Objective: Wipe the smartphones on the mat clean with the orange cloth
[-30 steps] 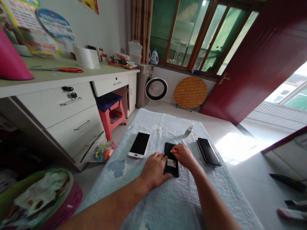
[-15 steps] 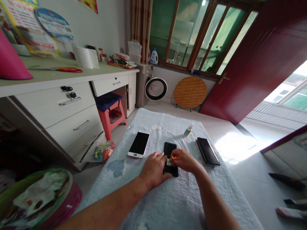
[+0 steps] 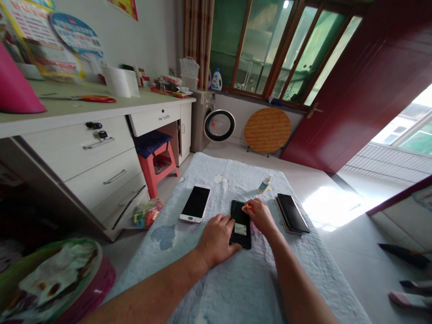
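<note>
A black phone (image 3: 239, 211) lies back up on the cloth-covered table, with a pale label (image 3: 240, 229) on its lower half. My left hand (image 3: 216, 236) grips it along the left side, fingers on the edge and thumb by the bottom. Pinched in my right hand (image 3: 260, 213) is a small orange piece (image 3: 249, 207), pressed to the phone's upper right; its kind is hard to make out. To the left rests a white phone (image 3: 195, 203) with a dark screen. On the right, a dark phone (image 3: 293, 213) sits stacked on another flat device. A small spray bottle (image 3: 264, 184) stands behind.
A pale blue quilted cloth (image 3: 209, 288) covers the table. At the left are a white desk (image 3: 97, 148), a pink stool (image 3: 157, 164) and a bin (image 3: 104, 270) holding crumpled tissue. A washing machine (image 3: 201, 119) and a round wooden tabletop (image 3: 267, 129) stand at the back.
My right hand has slid up the phone's back, away from me, with the orange piece, uncovering the pale label. My left hand keeps its place.
</note>
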Demonstrator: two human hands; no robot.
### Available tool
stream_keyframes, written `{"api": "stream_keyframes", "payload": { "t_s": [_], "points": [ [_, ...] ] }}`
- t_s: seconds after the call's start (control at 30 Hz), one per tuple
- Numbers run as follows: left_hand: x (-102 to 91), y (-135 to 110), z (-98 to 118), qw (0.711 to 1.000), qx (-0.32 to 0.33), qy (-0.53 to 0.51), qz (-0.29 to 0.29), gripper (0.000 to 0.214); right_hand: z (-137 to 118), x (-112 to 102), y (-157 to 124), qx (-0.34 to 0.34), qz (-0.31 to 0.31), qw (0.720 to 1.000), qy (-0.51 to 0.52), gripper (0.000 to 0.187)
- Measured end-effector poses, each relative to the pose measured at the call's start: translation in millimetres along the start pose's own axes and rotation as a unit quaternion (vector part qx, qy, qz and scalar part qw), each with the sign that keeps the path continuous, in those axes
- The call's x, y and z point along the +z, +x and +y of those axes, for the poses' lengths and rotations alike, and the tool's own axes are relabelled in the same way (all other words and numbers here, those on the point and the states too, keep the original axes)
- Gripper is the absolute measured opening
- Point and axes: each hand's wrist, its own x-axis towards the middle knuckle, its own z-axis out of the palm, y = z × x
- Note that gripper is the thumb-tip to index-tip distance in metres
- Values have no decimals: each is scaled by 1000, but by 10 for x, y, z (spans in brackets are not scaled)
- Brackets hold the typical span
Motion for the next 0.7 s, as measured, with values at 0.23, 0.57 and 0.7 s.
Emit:
{"api": "stream_keyframes", "payload": {
  "t_s": [0.23, 0.57, 0.7],
  "points": [
    [1, 4, 3, 1000, -1, -3, -3, 53, 55, 28, 27, 21, 20, 1000, 0, 20],
    [7, -9, -18, 1000, 0, 7, -12, 56, -149, -301, -339, 49, -201, 973, 103, 13],
    [11, -12, -26, 1000, 3, 12, -11, 56, -317, -386, -578, 37, -208, 973, 89, 11]
  ]
}}
